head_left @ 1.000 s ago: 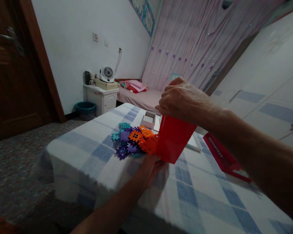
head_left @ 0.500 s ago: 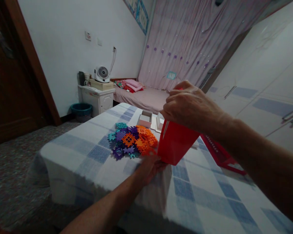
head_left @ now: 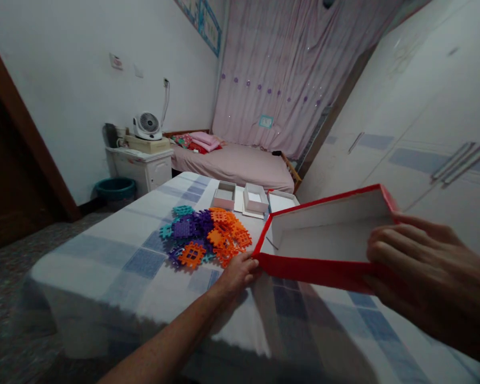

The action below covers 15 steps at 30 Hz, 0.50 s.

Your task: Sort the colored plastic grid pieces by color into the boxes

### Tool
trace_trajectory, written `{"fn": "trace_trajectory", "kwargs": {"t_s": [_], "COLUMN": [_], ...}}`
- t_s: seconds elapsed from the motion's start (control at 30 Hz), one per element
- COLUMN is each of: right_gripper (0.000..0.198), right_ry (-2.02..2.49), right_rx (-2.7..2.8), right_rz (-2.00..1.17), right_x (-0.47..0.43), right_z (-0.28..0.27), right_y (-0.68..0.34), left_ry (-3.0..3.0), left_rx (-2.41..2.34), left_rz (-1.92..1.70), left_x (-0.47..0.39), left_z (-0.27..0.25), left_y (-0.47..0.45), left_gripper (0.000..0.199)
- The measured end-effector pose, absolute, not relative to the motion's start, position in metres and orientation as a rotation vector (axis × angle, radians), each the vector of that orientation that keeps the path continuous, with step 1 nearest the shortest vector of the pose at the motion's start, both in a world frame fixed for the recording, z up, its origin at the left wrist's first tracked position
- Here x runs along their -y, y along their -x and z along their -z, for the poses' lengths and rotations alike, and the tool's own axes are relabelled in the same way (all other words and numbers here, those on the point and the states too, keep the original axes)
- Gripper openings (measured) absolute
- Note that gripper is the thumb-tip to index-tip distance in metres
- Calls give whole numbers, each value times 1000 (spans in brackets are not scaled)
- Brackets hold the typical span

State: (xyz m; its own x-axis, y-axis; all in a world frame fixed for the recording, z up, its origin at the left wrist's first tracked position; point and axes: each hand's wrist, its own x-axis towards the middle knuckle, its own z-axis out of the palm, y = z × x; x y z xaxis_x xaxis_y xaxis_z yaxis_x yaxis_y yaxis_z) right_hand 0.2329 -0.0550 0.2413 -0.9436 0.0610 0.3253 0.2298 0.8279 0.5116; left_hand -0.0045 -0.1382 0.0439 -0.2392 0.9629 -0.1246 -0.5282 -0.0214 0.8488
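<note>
A red box [head_left: 316, 269] with a white inside is tilted above the table, its open side facing up and toward me. My left hand [head_left: 240, 272] grips its near left corner, thumb over the rim. At the right end my right hand [head_left: 412, 256] is closed round the box wall, fingers on the rim. A thin dark strip shows inside the box near its left end. Left of the box lies a heap of interlocking plastic pieces [head_left: 208, 234] in orange, purple and teal, close to my left hand's fingers.
Small white open boxes [head_left: 256, 198] stand behind the heap, beside a grey-white one [head_left: 225, 196]. A checked tablecloth [head_left: 144, 264] covers the table. Beyond are a bed [head_left: 240, 165], a bedside cabinet with a fan [head_left: 148, 125], a teal bin [head_left: 116, 189] and a wardrobe [head_left: 404, 133].
The red box has swung from upright to lying tilted, and its white inside now shows. My right hand has moved down and right with it; the view has shifted rightward.
</note>
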Motion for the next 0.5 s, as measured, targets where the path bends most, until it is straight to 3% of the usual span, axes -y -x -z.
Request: {"fn": "trace_trajectory", "kwargs": {"t_s": [0.1, 0.23, 0.5], "right_gripper": [25, 26, 23], "right_ry": [403, 627, 1033], "right_rx": [2721, 2511, 2100], "right_rz": [766, 657, 536], "right_x": [46, 35, -34], "right_z": [-218, -197, -162], "right_y": [-287, -320, -236], "left_ry": [-716, -844, -1292], "left_rx": [-1040, -1212, -1633], "left_rz": [-1455, -1328, -1291], "left_x": [138, 125, 86], "left_z": [-55, -65, -43], "left_y": [8, 16, 19], "left_gripper": [38, 31, 22]}}
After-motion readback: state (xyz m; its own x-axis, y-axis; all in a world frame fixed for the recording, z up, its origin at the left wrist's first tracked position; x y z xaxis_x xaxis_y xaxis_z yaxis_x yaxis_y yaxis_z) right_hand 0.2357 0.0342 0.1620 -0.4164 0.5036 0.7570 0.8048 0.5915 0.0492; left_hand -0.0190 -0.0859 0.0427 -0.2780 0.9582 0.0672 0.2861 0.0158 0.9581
